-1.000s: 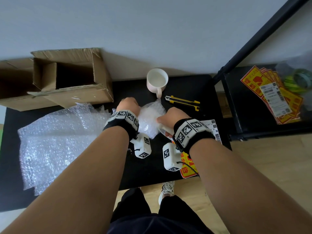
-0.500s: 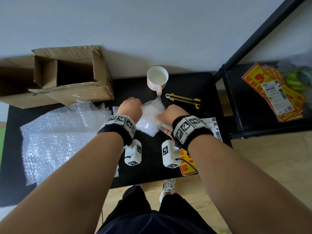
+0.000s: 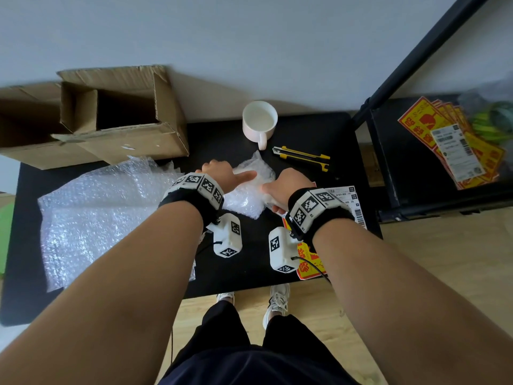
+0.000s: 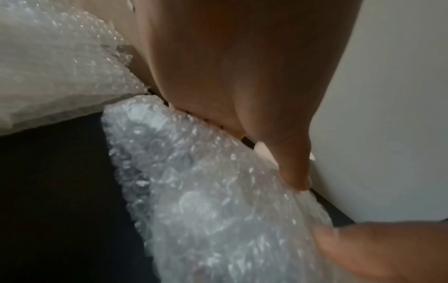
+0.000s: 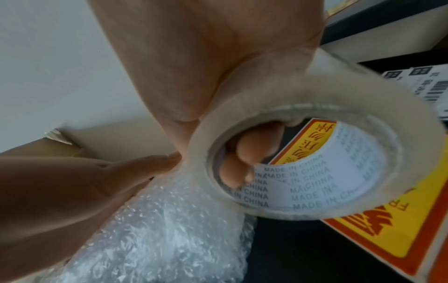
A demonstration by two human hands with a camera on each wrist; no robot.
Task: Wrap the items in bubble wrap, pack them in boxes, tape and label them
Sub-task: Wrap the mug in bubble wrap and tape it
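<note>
A bundle wrapped in bubble wrap point(image 3: 249, 195) lies on the black table point(image 3: 319, 134) between my hands. My left hand point(image 3: 218, 173) holds its left end, with the thumb stretched across the top; the left wrist view shows that thumb point(image 4: 293, 168) pressing into the bundle point(image 4: 206, 201). My right hand point(image 3: 288, 184) grips a roll of clear tape point(image 5: 315, 149) at the bundle's right side, several fingers point(image 5: 242, 166) hooked through the core. What is inside the wrap is hidden. A white mug point(image 3: 259, 122) stands bare behind the bundle.
An open cardboard box point(image 3: 122, 118) lies on its side at the back left. In front of it, a loose bubble-wrap sheet point(image 3: 97, 218). A yellow utility knife point(image 3: 301, 159) lies right of the mug. Shipping labels point(image 3: 347, 198) and yellow stickers point(image 3: 308, 262) sit under my right wrist. More stickers point(image 3: 449, 140) lie on the black shelf.
My left thumb has stretched out over the top of the bundle, where the hand was a closed fist before. Both hands have stayed on the bundle; the right still holds the tape roll.
</note>
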